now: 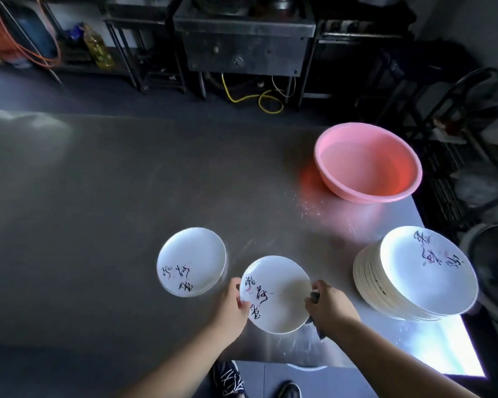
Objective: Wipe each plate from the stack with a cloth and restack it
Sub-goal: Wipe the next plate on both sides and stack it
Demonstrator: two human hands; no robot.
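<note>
1. Right now my left hand point(233, 301) reaches in from below with the forearm slanting up to the right, and its fingers point(243, 305) curl over the left rim of the plate point(279, 297), with the thumb up by the top-left edge; the plate is gripped there.
2. My right hand point(329, 307) comes in from the lower right, knuckles up, its fingers bunched and clamped on a dark cloth point(316, 326) pressed against the plate's right rim; a tail of the cloth hangs below my fingers.
3. That plate sits between my two sets of fingers, white, tilted a little toward me, over the near edge of the steel table point(98, 211).
4. Brushed black characters with pink petal marks run down the plate just beside my left fingertips; I cannot read them.
5. Left of my left fingers, near but apart, lies a short stack of plates point(191, 261) with the same kind of writing.
6. Right of my right fingers stands a tall stack of plates point(414, 272), its top plate carrying like script turned the other way.
7. Well beyond my right fingers sits a pink basin point(367, 163) near the table's far right corner.
8. Below my wrists, under the table edge, my dark shoes point(230, 380) show on the floor.
</note>
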